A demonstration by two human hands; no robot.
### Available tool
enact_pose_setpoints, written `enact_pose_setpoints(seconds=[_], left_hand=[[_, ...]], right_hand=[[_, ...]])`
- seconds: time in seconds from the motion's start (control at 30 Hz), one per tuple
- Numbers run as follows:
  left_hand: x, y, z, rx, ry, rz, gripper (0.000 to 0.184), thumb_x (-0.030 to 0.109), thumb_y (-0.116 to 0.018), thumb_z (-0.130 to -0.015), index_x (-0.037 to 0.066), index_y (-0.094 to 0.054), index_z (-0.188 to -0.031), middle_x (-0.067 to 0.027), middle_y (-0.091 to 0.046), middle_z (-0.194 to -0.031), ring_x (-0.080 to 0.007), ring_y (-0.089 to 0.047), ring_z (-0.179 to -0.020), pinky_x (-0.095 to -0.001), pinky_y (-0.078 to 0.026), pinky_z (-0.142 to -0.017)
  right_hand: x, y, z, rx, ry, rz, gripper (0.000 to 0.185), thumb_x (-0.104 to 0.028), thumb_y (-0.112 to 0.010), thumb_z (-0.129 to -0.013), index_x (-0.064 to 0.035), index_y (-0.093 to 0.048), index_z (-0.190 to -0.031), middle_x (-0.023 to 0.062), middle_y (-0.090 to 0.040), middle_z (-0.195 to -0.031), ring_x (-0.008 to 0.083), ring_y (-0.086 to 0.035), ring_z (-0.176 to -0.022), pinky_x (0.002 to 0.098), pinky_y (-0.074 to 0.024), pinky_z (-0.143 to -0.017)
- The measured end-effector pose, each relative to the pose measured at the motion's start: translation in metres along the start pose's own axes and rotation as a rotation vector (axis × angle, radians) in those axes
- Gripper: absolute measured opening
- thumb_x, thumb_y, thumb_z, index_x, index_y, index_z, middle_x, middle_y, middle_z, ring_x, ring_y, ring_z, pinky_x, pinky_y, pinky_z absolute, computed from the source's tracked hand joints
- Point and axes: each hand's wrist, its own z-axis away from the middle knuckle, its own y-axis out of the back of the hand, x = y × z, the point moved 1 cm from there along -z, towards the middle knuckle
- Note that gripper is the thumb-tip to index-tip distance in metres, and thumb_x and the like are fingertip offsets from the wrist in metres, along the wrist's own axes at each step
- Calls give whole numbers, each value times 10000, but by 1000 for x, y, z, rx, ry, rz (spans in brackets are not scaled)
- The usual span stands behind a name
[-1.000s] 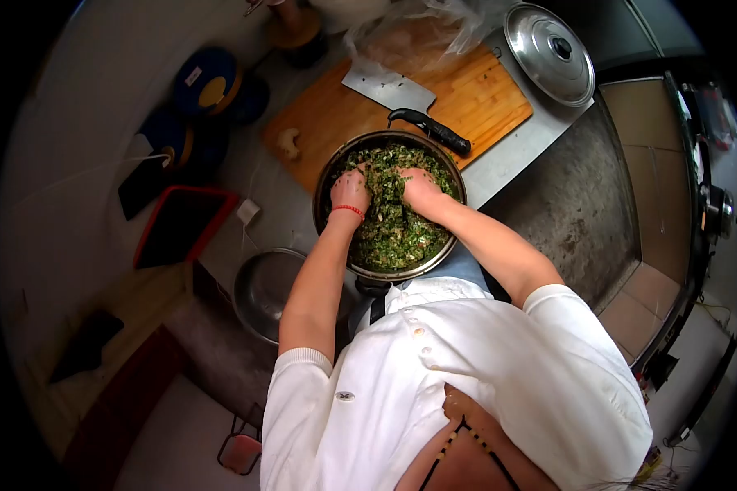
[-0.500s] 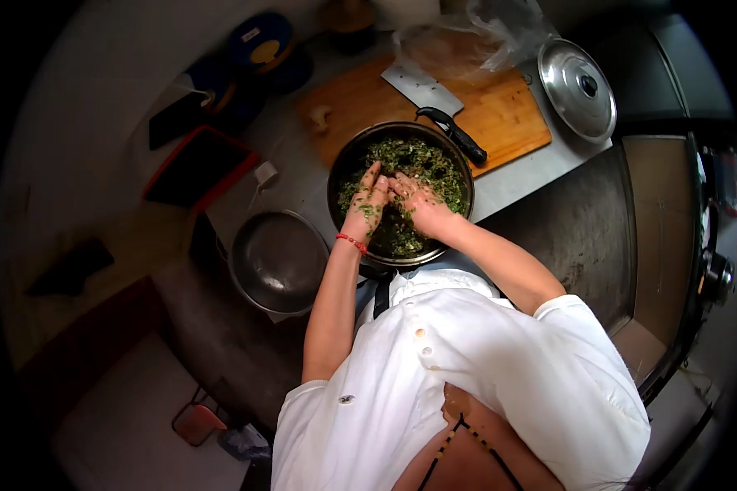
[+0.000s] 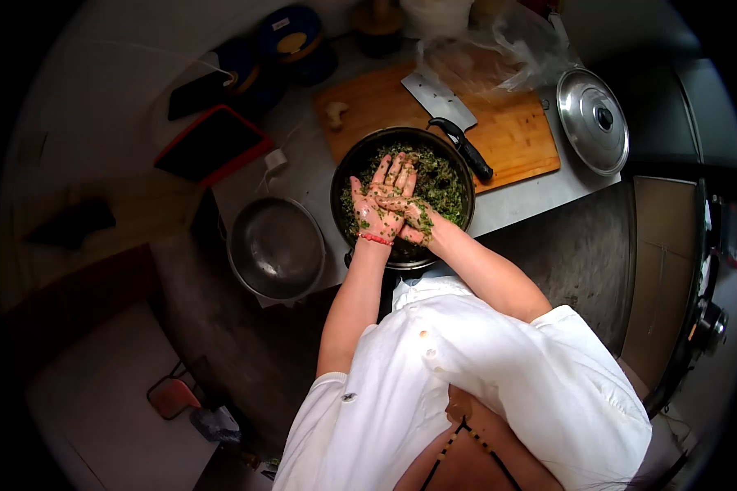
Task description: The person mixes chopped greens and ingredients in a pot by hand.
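A round dark pot [image 3: 336,196] holds chopped green filling [image 3: 444,178]. Above the filling, my left hand [image 3: 375,219], wearing a red bead bracelet, is turned palm up with its fingers stretched out. My right hand [image 3: 413,214] lies across the left palm, its fingers extended and touching it. Green bits stick to both hands, and neither one grips anything. Part of the filling is hidden beneath them.
Behind the pot is a wooden cutting board [image 3: 516,151] with a cleaver [image 3: 438,98] and a black-handled tool [image 3: 467,151]. An empty metal pan [image 3: 276,245] sits left, near a red-framed tablet [image 3: 213,146]. A metal lid [image 3: 590,135] lies right, beside a plastic bag [image 3: 508,53].
My hands have come up out of the filling and together. The left has turned palm up with fingers spread, and the right has moved across its palm. The view has shifted slightly.
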Motion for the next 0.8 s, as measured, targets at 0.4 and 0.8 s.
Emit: enact_pose_setpoints(seconds=[0.4,0.8], left_hand=[[-23,15,23,123,-111,-183,412,276,-386,-840,-6,-364,-1140,-110,-391,-1173,-197,-331,-1109,-294,-223,-966],[-19,23,53,735,-556,-1555,109,125,-495,-795,21,-517,-772,-20,-506,-620,-86,-511,-559,-178,-421,-457]], right_hand=[[-32,23,-30,-3,84,164,148,-90,-482,-779,-20,-507,-907,75,-528,-768,180,-533,-715,271,-462,-637],[-75,35,-10,-380,806,2409,535,5,-503,-606,-69,-410,-1128,143,-389,-1135,316,-368,-1043,393,-321,-860]])
